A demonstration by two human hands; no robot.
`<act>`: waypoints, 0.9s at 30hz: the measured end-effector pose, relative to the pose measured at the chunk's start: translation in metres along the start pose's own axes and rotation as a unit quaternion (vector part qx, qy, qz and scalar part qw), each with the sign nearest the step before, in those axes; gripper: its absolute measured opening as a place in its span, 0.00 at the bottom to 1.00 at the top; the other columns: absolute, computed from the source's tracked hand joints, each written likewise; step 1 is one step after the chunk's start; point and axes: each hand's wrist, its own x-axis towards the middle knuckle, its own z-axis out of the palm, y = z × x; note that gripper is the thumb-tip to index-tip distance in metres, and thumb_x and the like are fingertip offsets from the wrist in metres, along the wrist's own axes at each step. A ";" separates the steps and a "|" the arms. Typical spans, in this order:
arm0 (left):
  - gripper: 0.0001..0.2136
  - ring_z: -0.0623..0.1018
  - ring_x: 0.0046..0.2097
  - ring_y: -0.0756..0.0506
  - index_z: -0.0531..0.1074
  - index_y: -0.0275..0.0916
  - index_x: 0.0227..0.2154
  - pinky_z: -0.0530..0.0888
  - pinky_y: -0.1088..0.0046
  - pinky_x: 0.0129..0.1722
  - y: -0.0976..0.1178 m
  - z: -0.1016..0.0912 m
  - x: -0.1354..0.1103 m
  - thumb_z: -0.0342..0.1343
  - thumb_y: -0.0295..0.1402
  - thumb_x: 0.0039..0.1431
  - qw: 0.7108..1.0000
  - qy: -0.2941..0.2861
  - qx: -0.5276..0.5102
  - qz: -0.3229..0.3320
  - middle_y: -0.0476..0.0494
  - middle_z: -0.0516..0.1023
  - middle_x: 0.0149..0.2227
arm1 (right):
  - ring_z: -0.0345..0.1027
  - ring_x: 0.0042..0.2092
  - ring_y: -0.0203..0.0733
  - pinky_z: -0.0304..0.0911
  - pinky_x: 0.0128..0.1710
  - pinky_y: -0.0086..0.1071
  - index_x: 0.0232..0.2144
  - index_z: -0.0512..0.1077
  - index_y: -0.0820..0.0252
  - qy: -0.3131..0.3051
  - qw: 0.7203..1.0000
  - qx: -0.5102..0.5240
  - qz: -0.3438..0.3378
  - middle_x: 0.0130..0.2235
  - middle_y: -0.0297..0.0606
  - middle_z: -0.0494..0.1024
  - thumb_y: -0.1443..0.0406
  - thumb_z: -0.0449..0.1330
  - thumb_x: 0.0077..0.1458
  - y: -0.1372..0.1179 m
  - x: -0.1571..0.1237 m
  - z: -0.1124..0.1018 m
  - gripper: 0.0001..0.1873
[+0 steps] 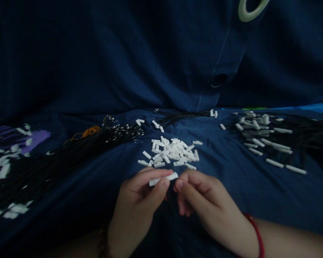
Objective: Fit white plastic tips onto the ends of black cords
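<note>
My left hand (140, 200) pinches a white plastic connector housing (172, 176) between thumb and forefinger; a row of small slots shows along it. Close to the housing's right end, my right hand (201, 193) has its thumb and forefinger pressed together. What they hold, if anything, is too small and dark to tell. A dark strand, perhaps a wire, hangs faintly below the fingers. Just beyond both hands lies a loose pile of similar white connector housings (174, 150) on the dark blue cloth (220, 222).
Black wires (115, 132) with shiny metal ends stretch along the left, near an orange item (90, 131). More black wires (188, 115) lie behind the pile. On the right is a bundle with white connectors (278, 146). A pale ring (247, 16) shows against the upright cloth.
</note>
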 end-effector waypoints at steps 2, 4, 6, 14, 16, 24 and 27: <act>0.08 0.75 0.32 0.53 0.76 0.47 0.30 0.70 0.82 0.30 -0.001 -0.001 0.000 0.55 0.27 0.51 1.000 -0.001 0.016 0.019 0.53 0.78 0.32 | 0.59 0.21 0.29 0.55 0.21 0.22 0.25 0.63 0.62 -0.001 0.999 0.039 0.016 0.20 0.30 0.67 0.60 0.47 0.59 0.001 0.000 0.001 0.14; 0.08 0.75 0.32 0.52 0.76 0.47 0.30 0.71 0.82 0.31 -0.002 -0.002 0.000 0.55 0.28 0.50 1.000 0.000 0.018 0.016 0.53 0.78 0.31 | 0.59 0.21 0.29 0.56 0.21 0.22 0.26 0.64 0.63 0.000 0.998 0.065 0.025 0.19 0.30 0.67 0.60 0.48 0.59 0.002 0.001 0.001 0.14; 0.07 0.75 0.33 0.52 0.76 0.47 0.30 0.71 0.81 0.32 -0.002 -0.002 -0.001 0.55 0.29 0.50 1.000 0.002 0.011 -0.004 0.53 0.79 0.32 | 0.58 0.20 0.28 0.56 0.20 0.21 0.27 0.64 0.64 0.001 0.996 0.085 0.030 0.19 0.30 0.67 0.59 0.48 0.58 0.002 0.001 0.001 0.14; 0.05 0.75 0.33 0.50 0.76 0.45 0.31 0.70 0.78 0.34 -0.003 0.002 0.002 0.57 0.32 0.50 0.995 -0.009 -0.064 -0.075 0.51 0.79 0.32 | 0.57 0.19 0.28 0.56 0.20 0.21 0.27 0.63 0.64 0.001 0.997 0.078 0.019 0.18 0.29 0.65 0.61 0.46 0.59 0.001 0.004 0.000 0.14; 0.06 0.74 0.32 0.50 0.75 0.44 0.32 0.69 0.76 0.34 -0.005 0.002 0.004 0.56 0.32 0.51 0.990 -0.017 -0.105 -0.098 0.50 0.78 0.31 | 0.57 0.20 0.28 0.56 0.20 0.21 0.27 0.62 0.64 0.006 0.998 0.061 0.007 0.18 0.29 0.64 0.61 0.46 0.59 0.001 0.006 -0.002 0.13; 0.08 0.71 0.31 0.50 0.75 0.39 0.34 0.66 0.74 0.35 -0.005 0.002 0.005 0.55 0.32 0.51 0.975 -0.036 -0.178 -0.131 0.46 0.77 0.31 | 0.57 0.23 0.30 0.53 0.24 0.25 0.26 0.64 0.62 0.014 0.997 -0.055 -0.053 0.21 0.30 0.64 0.66 0.49 0.57 -0.002 0.008 -0.015 0.10; 0.09 0.71 0.32 0.49 0.75 0.39 0.36 0.66 0.73 0.36 -0.005 0.001 0.005 0.55 0.32 0.51 0.976 -0.039 -0.164 -0.135 0.46 0.77 0.31 | 0.61 0.32 0.35 0.57 0.32 0.28 0.36 0.63 0.63 0.051 0.977 -0.168 -0.124 0.31 0.35 0.68 0.69 0.52 0.53 -0.010 0.002 -0.015 0.06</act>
